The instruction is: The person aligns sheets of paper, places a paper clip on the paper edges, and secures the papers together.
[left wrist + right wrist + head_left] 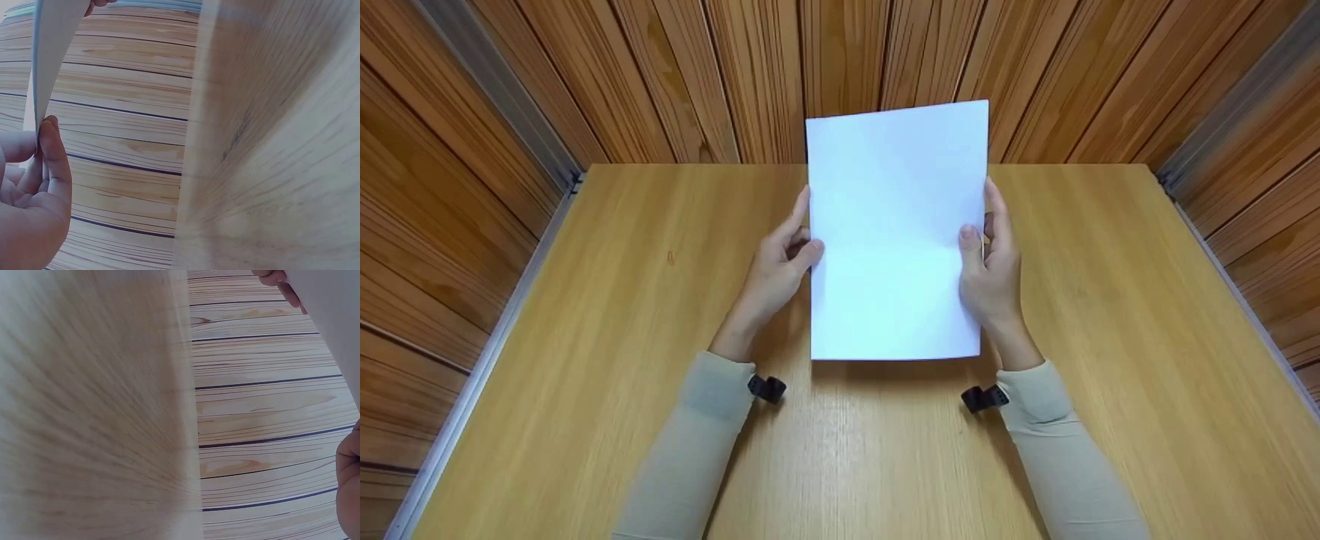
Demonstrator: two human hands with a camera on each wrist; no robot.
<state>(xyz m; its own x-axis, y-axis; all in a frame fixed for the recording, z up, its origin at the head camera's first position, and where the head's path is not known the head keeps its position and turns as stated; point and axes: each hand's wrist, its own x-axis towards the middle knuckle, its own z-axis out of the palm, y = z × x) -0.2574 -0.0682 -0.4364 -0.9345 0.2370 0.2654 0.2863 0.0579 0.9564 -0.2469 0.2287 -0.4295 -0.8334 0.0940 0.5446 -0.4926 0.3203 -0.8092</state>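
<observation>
A blank white sheet of paper [896,187] is held up off the table in the head view, its lower end nearest me. A faint crease seems to cross its middle. My left hand [774,274] pinches the left edge, thumb on the front face and fingers behind. On the opposite edge my right hand [994,281] grips the sheet the same way. The left wrist view has the paper [56,50] nearly edge-on between thumb and fingers. In the right wrist view the right hand [350,495] is partly cut off by the frame.
Below the paper lies a light wooden table [607,360]. Wood-plank walls [757,67] stand at the back and both sides, with metal rails [502,330] along the table's sides. A small black camera [767,389] sits at the left wrist, another camera [984,398] at the right.
</observation>
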